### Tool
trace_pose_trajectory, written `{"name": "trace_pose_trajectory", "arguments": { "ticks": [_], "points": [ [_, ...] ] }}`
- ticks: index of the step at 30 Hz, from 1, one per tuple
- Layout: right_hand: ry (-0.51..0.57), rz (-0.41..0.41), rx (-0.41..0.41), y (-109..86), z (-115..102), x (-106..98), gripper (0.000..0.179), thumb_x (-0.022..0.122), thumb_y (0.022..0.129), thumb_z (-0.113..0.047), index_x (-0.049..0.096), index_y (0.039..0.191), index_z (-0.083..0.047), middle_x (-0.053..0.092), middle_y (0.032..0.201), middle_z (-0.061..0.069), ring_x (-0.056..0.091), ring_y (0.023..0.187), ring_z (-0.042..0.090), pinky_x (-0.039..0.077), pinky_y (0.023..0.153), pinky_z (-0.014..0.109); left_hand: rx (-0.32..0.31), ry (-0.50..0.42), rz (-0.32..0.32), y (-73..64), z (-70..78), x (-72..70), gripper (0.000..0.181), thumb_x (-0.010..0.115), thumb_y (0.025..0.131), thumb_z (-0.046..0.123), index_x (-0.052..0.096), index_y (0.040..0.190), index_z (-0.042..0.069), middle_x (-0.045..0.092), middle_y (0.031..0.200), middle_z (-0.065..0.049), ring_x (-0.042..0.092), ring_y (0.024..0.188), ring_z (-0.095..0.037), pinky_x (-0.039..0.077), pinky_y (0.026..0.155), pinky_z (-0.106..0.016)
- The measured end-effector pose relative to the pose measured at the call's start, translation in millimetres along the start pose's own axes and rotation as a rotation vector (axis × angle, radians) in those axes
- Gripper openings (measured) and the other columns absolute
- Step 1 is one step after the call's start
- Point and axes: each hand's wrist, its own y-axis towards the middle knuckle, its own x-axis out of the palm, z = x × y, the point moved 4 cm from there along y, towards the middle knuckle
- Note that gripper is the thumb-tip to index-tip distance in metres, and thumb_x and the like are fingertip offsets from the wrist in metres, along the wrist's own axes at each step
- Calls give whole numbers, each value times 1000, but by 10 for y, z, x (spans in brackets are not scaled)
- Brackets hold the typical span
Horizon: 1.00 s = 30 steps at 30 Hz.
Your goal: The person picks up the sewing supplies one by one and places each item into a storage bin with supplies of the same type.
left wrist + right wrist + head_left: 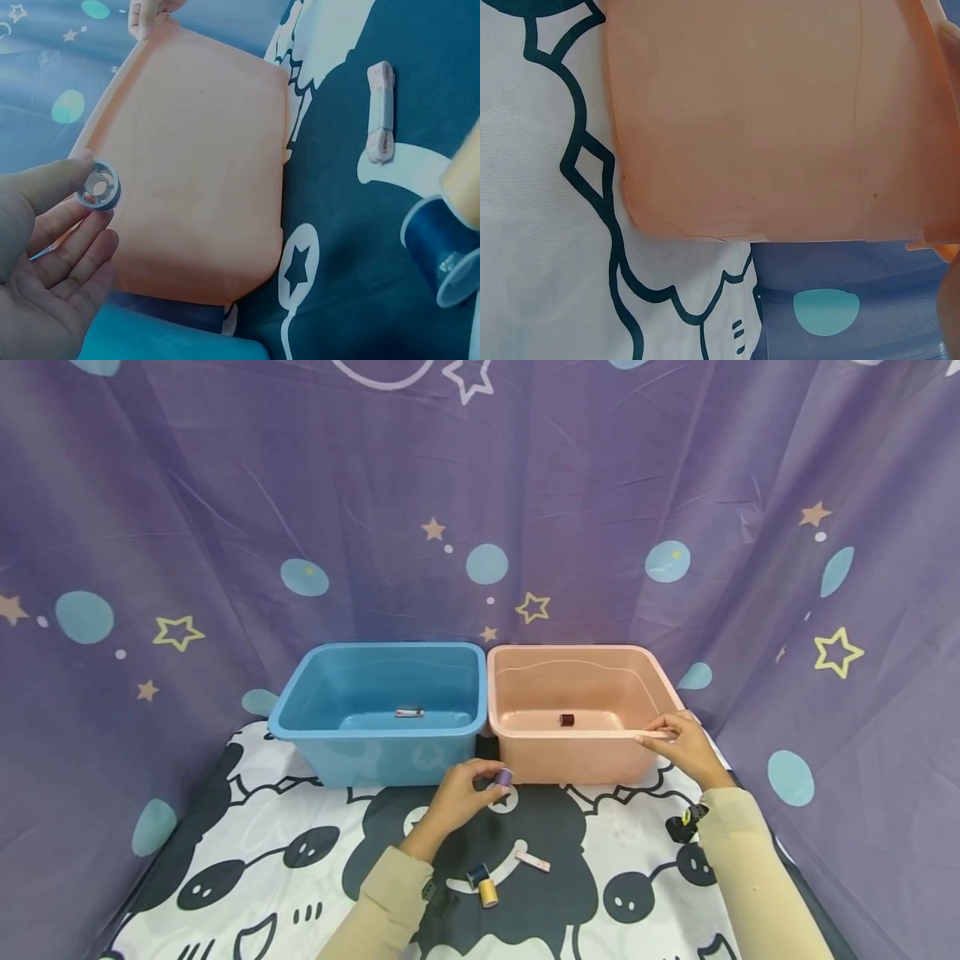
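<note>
Between thumb and fingers my left hand [459,795] pinches a spool of purple thread [504,777], held in front of the orange bin [573,760]. In the left wrist view the spool's round end [99,186] faces the camera. My right hand [684,745] grips the front rim of the orange bin near its right corner. Inside that bin lies a dark red thread spool [567,720]. On the cloth nearer me are a dark blue thread spool [477,875], a yellow thread spool [487,893] touching it, and a folded pale pink strip with a white band [533,861].
A blue bin [390,760] stands left of the orange one, their rims side by side. In it lies a small whitish banded bundle [409,713]. A black-and-white patterned cloth [300,893] covers the surface, and a purple curtain [585,510] hangs behind.
</note>
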Motion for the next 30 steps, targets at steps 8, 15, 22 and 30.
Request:
{"name": "trace_pose_trajectory", "arguments": {
  "ticks": [8, 15, 22, 30],
  "points": [
    [-19, 11, 5, -24, 35, 7, 21, 78, 78, -20, 68, 85, -3, 51, 95, 11, 41, 89, 14, 37, 76, 26, 28, 5, 3, 18, 91, 19, 35, 73, 81, 12, 66, 113, 1, 66, 111, -11, 62, 103, -26, 51, 90, -41],
    [-15, 23, -26, -8, 12, 10, 20, 78, 78, -19, 68, 85, -3, 52, 94, 10, 41, 88, 12, 37, 76, 24, 52, 0, 12, 57, 178, -11, 33, 74, 81, 11, 66, 111, 0, 67, 108, -11, 63, 100, -26, 49, 92, -43],
    [-2, 16, -38, -2, -22, 13, 19, 78, 78, -16, 67, 84, -1, 51, 92, 11, 40, 87, 14, 37, 75, 24, 63, 12, 14, 76, 225, -12, 32, 73, 81, 10, 66, 111, 0, 67, 101, -10, 63, 94, -26, 49, 92, -44],
    [-5, 14, -28, -12, -11, 11, 18, 78, 78, -16, 68, 84, -3, 52, 92, 10, 41, 87, 14, 37, 76, 24, 59, -1, 11, 114, 265, -18, 33, 72, 81, 11, 66, 112, 0, 66, 104, -11, 61, 98, -30, 48, 93, -44]
  ]
}}
